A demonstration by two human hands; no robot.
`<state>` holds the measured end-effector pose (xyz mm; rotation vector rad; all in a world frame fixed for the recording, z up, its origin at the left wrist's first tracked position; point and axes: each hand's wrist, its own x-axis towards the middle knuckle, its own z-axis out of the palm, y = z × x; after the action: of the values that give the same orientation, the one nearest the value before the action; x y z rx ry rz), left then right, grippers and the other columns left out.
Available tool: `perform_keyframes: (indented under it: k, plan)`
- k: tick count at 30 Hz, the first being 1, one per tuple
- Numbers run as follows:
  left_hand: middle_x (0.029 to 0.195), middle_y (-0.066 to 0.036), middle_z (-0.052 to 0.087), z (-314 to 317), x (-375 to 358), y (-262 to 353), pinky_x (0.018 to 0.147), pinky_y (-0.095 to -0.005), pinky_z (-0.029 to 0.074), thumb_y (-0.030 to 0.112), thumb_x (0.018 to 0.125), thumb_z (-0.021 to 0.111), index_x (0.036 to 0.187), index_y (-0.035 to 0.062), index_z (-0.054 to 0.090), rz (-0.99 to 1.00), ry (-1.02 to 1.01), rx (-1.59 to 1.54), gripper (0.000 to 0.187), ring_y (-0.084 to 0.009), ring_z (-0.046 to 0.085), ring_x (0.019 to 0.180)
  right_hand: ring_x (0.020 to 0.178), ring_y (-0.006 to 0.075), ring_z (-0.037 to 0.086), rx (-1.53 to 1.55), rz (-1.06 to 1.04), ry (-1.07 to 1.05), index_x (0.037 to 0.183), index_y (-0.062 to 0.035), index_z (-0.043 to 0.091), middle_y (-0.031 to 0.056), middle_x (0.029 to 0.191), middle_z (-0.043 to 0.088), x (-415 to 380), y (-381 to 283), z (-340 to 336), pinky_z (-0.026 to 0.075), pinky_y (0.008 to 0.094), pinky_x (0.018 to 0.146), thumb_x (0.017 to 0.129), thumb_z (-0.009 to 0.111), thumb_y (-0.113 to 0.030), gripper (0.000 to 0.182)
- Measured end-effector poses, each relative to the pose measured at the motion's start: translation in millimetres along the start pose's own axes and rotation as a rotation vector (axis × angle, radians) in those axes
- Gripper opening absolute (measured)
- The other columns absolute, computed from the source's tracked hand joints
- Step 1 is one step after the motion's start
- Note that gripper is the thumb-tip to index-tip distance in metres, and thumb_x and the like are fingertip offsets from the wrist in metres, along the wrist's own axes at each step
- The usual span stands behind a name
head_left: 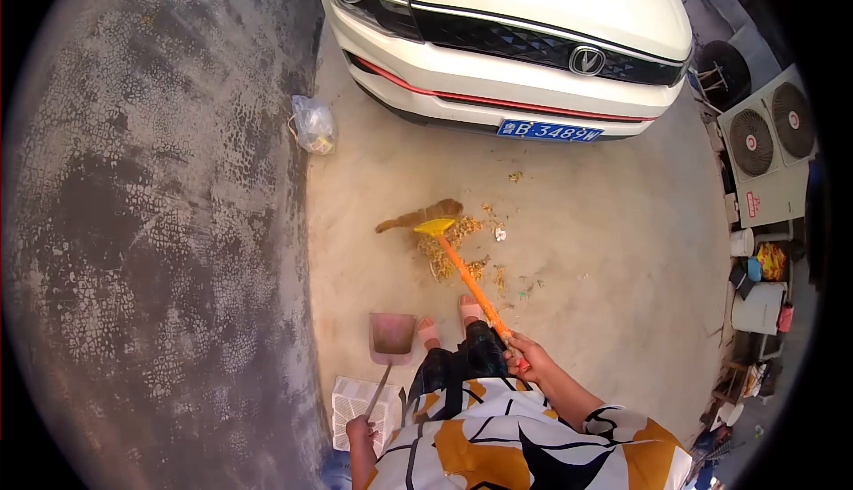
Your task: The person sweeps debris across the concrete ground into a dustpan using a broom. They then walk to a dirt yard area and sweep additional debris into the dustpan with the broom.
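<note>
My right hand point(526, 357) is wrapped round the orange handle of a broom point(474, 284). The broom's yellow head and brown bristles reach the floor beside a heap of yellowish-brown debris point(437, 259). Loose bits and a crumpled white scrap point(500, 234) lie to the right of the heap. Down at the left, my left hand point(360, 430) is closed on the thin handle of a dustpan point(393, 334). Its pinkish pan is on the floor left of my feet, apart from the debris. Whether anything lies inside the pan is hard to see.
A white car point(524, 63) stands ahead, and a grey wall point(178, 223) runs along the left. A plastic bag point(314, 126) sits at the wall's foot. A white crate point(355, 401) is near my left hand. An air-conditioner unit point(769, 148) and assorted items line the right side.
</note>
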<state>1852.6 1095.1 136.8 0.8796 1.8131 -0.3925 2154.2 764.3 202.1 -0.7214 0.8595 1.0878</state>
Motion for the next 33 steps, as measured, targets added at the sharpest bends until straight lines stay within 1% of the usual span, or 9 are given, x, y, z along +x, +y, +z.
perform_keyframes:
  k: [8,10,13,18,22,24,26,30,33]
  plan:
    - [0.057,-0.008,0.048,3.8,-67.3,39.2,0.036,-0.0287,0.038,0.014,0.076,0.045,0.074,0.0011,0.048,0.078,-0.005,0.112,0.013,-0.0129,0.038,0.04,0.039,0.0069,0.036,-0.07,-0.104,0.058,0.119,-0.0162,0.034,0.0055,0.064,0.046,-36.4,-26.9,-7.1,0.03,0.0184,0.037,0.08,0.047,-0.016,0.041]
    - [0.056,-0.008,0.048,-3.5,-64.4,37.8,0.037,-0.0281,0.039,0.014,0.076,0.045,0.074,0.0011,0.049,0.213,-0.063,0.341,0.013,-0.0125,0.037,0.039,0.038,0.0074,0.037,-0.104,-0.13,0.06,0.12,-0.0129,0.035,0.006,0.063,0.047,-63.1,-40.1,-10.8,0.03,0.0184,0.036,0.079,0.048,-0.015,0.042]
    - [0.061,-0.009,0.051,-8.1,-28.0,30.4,0.037,-0.0282,0.04,0.016,0.076,0.046,0.078,0.0014,0.049,0.095,-0.034,0.159,0.015,-0.0129,0.039,0.04,0.038,0.0078,0.04,-0.29,-0.224,0.197,0.119,-0.012,0.039,0.0042,0.058,0.048,-100.3,-72.1,-22.8,0.03,0.0187,0.035,0.078,0.048,-0.015,0.042]
    - [0.065,-0.01,0.054,-8.4,-6.8,37.2,0.037,-0.0292,0.041,0.017,0.075,0.047,0.084,0.002,0.049,0.085,0.003,0.198,0.017,-0.0133,0.04,0.041,0.039,0.0118,0.047,-0.991,-0.456,0.808,0.112,-0.0048,0.045,0.0073,0.056,0.051,-119.4,-114.1,-63.3,0.038,0.0239,0.035,0.073,0.051,-0.012,0.04]
    - [0.065,-0.009,0.054,-4.0,-22.4,49.9,0.037,-0.0301,0.041,0.016,0.075,0.045,0.088,0.003,0.049,0.107,0.012,0.225,0.019,-0.0131,0.039,0.041,0.041,0.0147,0.05,-1.284,-0.526,1.028,0.117,-0.0046,0.039,0.0098,0.058,0.052,-64.1,-159.8,-140.9,0.04,0.0271,0.036,0.072,0.049,-0.009,0.047]
    - [0.065,-0.009,0.054,1.4,-29.2,56.1,0.037,-0.0301,0.041,0.016,0.075,0.045,0.088,0.0032,0.049,0.104,0.008,0.205,0.019,-0.013,0.039,0.041,0.04,0.016,0.048,-0.766,-0.445,1.034,0.115,-0.004,0.037,0.0097,0.057,0.049,-32.3,-195.6,-145.4,0.037,0.0292,0.033,0.073,0.044,-0.005,0.043]
    - [0.06,-0.006,0.051,11.1,-57.6,57.4,0.037,-0.0286,0.036,0.016,0.076,0.045,0.079,0.0041,0.05,0.142,0.066,0.175,0.013,-0.0108,0.035,0.038,0.038,0.0158,0.044,-0.723,-0.316,0.845,0.106,-0.0026,0.037,0.0092,0.055,0.046,23.5,-239.8,-168.7,0.033,0.03,0.032,0.072,0.038,-0.001,0.034]
    - [0.065,-0.005,0.049,21.4,-74.7,54.3,0.045,-0.029,0.038,0.018,0.078,0.045,0.086,0.0056,0.049,0.143,0.014,0.178,0.015,-0.0121,0.039,0.05,0.037,0.0147,0.041,-0.494,-0.298,0.879,0.092,-0.0011,0.039,0.0072,0.05,0.043,118.6,-309.7,-153.0,0.032,0.0294,0.032,0.071,0.033,0.001,0.022]
    - [0.069,-0.004,0.048,23.8,-93.5,49.8,0.052,-0.0293,0.039,0.02,0.079,0.045,0.09,0.0068,0.048,0.162,-0.032,0.179,0.018,-0.0131,0.042,0.058,0.037,0.0173,0.043,-0.843,-0.154,0.803,0.091,0.0009,0.041,0.0098,0.051,0.046,167.8,-309.7,-124.1,0.033,0.0306,0.031,0.071,0.035,0.0,0.021]
